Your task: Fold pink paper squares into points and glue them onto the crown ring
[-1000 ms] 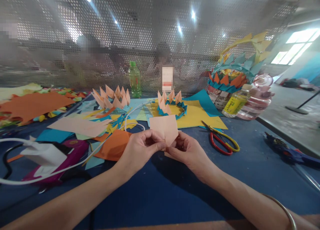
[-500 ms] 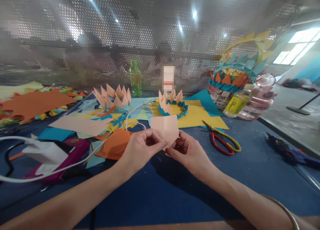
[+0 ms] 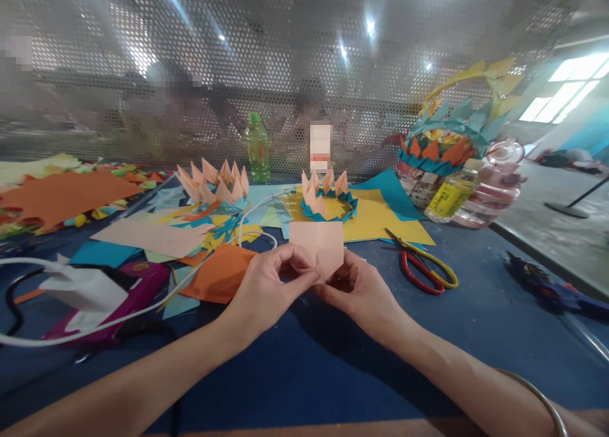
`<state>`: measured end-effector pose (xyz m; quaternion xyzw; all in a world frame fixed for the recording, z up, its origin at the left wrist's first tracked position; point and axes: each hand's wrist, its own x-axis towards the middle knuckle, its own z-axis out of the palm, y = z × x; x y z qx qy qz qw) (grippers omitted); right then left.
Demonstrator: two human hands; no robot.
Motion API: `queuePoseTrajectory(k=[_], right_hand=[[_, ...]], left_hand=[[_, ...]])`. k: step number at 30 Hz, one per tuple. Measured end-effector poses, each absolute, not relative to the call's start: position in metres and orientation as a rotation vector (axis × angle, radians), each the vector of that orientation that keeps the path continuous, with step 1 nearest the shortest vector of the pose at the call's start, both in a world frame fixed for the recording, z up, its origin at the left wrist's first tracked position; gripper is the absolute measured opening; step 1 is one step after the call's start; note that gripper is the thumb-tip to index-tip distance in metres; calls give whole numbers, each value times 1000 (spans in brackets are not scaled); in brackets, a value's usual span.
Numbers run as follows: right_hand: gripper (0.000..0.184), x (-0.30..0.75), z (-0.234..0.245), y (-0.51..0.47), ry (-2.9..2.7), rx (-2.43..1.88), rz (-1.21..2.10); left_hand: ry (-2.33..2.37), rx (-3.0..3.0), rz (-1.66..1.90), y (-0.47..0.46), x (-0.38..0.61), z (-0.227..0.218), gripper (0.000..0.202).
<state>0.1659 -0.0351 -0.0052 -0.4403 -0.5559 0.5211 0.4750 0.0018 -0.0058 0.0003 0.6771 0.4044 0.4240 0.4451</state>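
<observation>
Peach paper (image 3: 328, 243) sits slightly further right, more level than a second ago. Left hand (image 3: 269, 288) and right hand (image 3: 372, 290) pinch its bottom; most rises above the grip.

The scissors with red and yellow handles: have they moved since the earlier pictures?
No. Judged against the yellow paper, the scissors show no shift; their tips stay at its near edge.

Surface (image 3: 266, 386): smooth, satin. Held sheet (image 3: 328, 247): matt paper, 1 crease. 2 scissor handles (image 3: 404, 260), toward right edge: glossy plastic. Green bottle (image 3: 257, 153), far edge: translucent, glossy plastic. Screen behind (image 3: 276, 50): perforated, metallic sheen.
</observation>
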Motion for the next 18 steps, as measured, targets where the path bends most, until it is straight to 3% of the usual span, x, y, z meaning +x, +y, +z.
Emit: queuePoseTrajectory(k=[5,12,18], right_hand=[[25,167,-5,-34,-1389,-1085,1255],[37,168,-10,-32,-1326,-1070,1299],[40,170,-13,-30,-1234,-1065,1338]], left_hand=[[964,1514,1052,-4,2,4,37],[890,1436,1090,-5,3,12,58],[947,1264,1107,2,2,7,57]])
